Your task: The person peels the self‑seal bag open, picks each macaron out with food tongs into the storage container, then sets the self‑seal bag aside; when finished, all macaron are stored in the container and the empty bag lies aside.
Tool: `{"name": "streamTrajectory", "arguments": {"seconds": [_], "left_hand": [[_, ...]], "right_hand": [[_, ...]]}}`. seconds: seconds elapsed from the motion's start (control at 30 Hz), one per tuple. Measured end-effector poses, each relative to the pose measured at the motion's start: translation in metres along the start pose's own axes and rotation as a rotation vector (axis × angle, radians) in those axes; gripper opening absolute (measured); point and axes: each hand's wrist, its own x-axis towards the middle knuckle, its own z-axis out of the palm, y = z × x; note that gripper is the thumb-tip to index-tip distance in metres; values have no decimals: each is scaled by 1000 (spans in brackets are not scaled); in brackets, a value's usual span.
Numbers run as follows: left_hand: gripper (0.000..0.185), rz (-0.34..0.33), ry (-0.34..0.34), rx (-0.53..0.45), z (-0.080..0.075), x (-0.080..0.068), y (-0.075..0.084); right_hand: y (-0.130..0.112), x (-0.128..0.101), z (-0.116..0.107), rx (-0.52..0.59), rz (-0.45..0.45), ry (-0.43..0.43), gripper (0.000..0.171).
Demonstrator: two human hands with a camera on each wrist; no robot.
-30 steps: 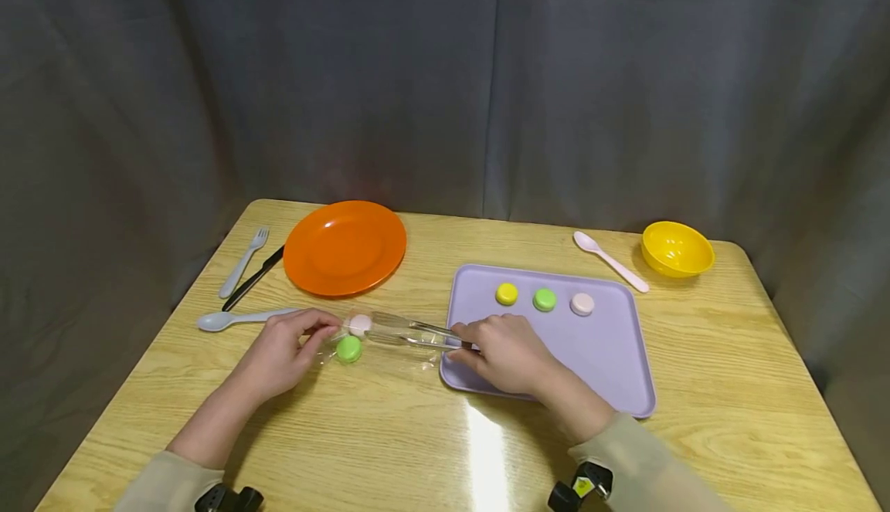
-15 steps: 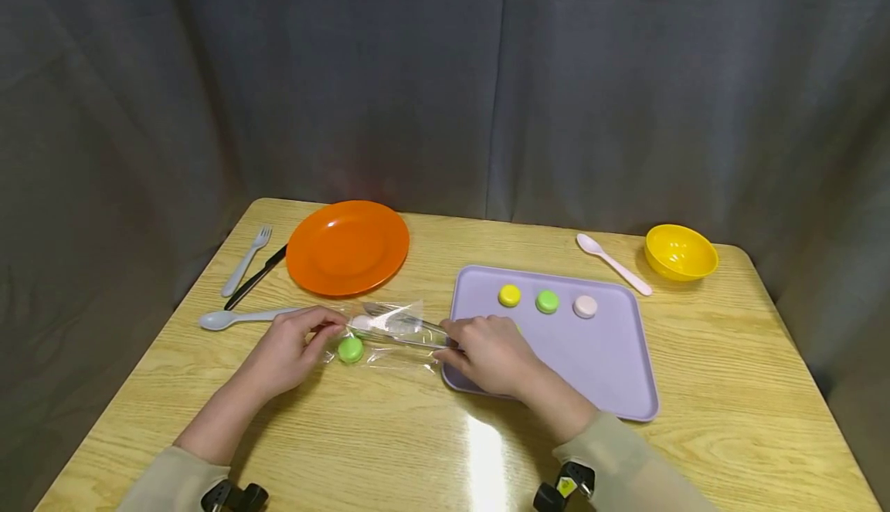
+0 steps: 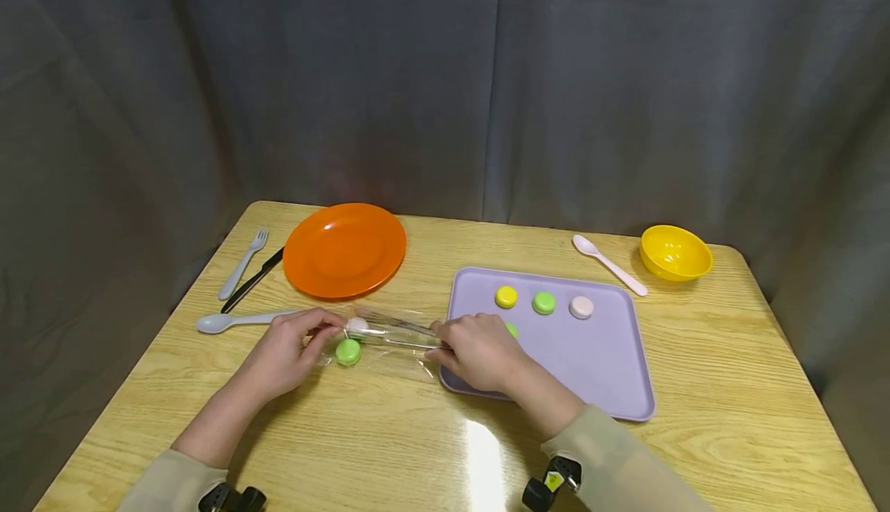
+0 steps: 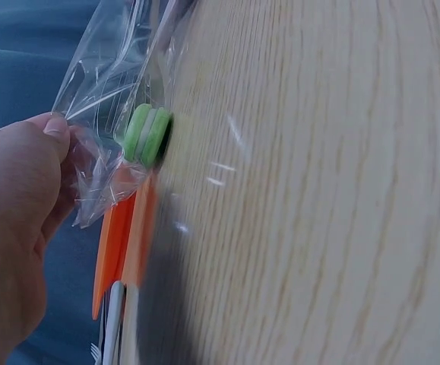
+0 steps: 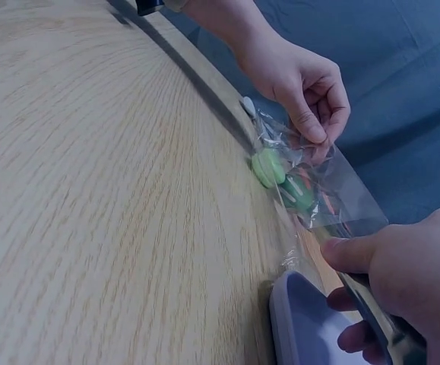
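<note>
A clear plastic bag lies on the table left of the lavender tray. My left hand pinches the bag's left end, seen up close in the left wrist view as the bag held by my thumb. My right hand grips metal tongs that reach into the bag, tips at a pink macaron. A green macaron lies just in front of it, also visible as the green macaron and the green macaron. The tray holds yellow, green and pink macarons.
Another green macaron peeks out behind my right hand on the tray. An orange plate, a grey fork, a black knife and a grey spoon lie at the left. A pink spoon and a yellow bowl sit at the back right.
My right hand has slid left with the tongs, further into the bag, uncovering a green macaron on the tray. My left hand keeps its pinch on the bag.
</note>
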Motion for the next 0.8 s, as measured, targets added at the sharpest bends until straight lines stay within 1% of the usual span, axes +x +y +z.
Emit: {"name": "streamTrajectory", "arguments": {"seconds": [0.23, 0.47, 0.67, 0.8], "left_hand": [[16, -44, -11, 10, -1, -1, 4], [11, -36, 10, 35, -1, -2, 3], [13, -27, 24, 45, -2, -3, 3], [13, -35, 24, 42, -2, -3, 2]], "right_hand": [[2, -5, -3, 31, -3, 2, 28], [8, -18, -10, 35, -10, 13, 21], [15, -35, -20, 35, -6, 1, 25], [22, -48, -28, 40, 4, 4, 23]]}}
